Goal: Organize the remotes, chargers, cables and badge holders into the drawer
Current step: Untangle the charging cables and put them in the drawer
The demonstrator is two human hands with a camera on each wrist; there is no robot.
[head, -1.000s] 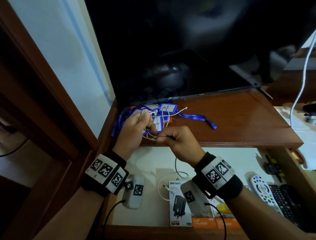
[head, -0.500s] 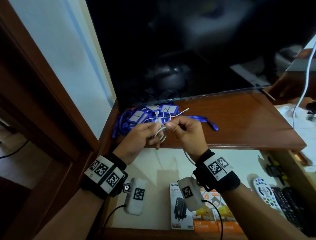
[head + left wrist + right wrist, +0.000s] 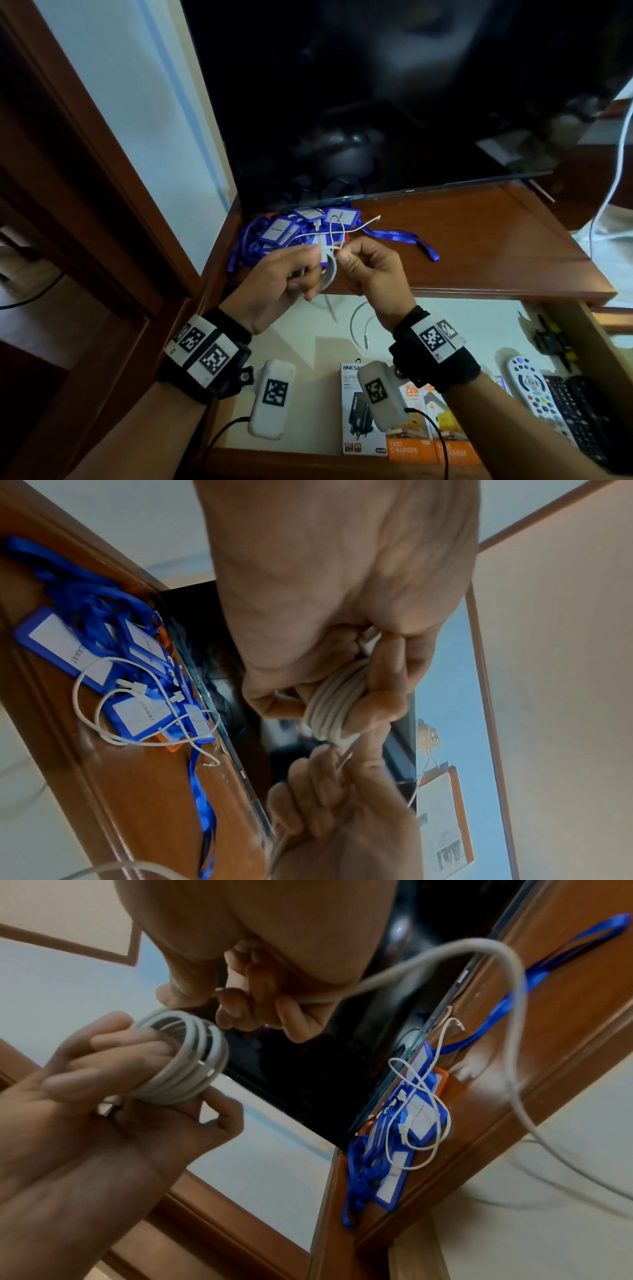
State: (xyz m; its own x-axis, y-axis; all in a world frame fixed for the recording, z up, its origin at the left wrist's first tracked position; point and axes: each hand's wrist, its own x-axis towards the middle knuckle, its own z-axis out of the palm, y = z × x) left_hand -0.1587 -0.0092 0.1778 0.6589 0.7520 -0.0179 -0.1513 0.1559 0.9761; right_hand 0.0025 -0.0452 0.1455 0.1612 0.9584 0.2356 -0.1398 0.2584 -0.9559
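My left hand [image 3: 294, 274] holds a white cable coil [image 3: 337, 704] wound round its fingers, also plain in the right wrist view as the coil [image 3: 186, 1066]. My right hand [image 3: 363, 262] pinches the loose run of that white cable [image 3: 445, 950], whose tail hangs down into the open drawer [image 3: 342, 318]. Both hands hover above the shelf's front edge. Blue badge holders [image 3: 308, 226] with lanyards lie on the wooden shelf [image 3: 479, 246], a thin white cable [image 3: 113, 696] looped over them. Charger boxes [image 3: 407, 445] and remotes [image 3: 534, 390] lie in the drawer.
A dark TV screen [image 3: 394, 102] stands along the back of the shelf. A blue lanyard strap [image 3: 404, 240] trails right across the shelf. A white cord [image 3: 616, 164] hangs at the far right. A wooden door frame [image 3: 85, 154] borders the left.
Both hands have risen from the badge holders to above the shelf edge. More turns of white cable lie round the left fingers, and the slack in the drawer has shortened.
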